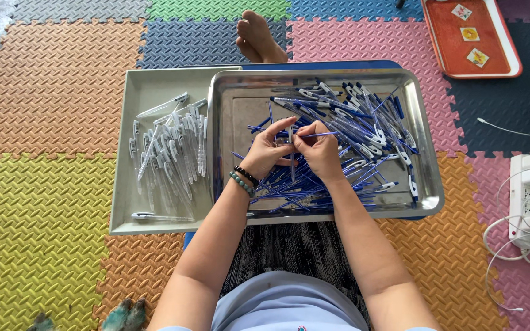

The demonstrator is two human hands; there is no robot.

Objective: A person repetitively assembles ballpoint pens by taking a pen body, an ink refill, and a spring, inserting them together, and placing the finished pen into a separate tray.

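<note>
Both hands meet over a shiny steel tray [427, 131] heaped with blue pen refills and blue-and-white pen parts [363, 122]. My left hand [266, 149], with two bead bracelets on its wrist, pinches a clear pen barrel [291, 160] that hangs down. My right hand [319, 150] holds a thin blue refill [324, 134] whose end sticks out to the right; its fingertips touch those of the left hand. To the left lies a grey tray [154, 86] with several clear pen barrels [173, 144].
Coloured foam mats [50, 202] cover the floor. A bare foot [257, 38] shows beyond the trays. An orange tray [461, 61] with three small cards lies at the top right. A white power strip [526, 199] with cables sits at the right edge.
</note>
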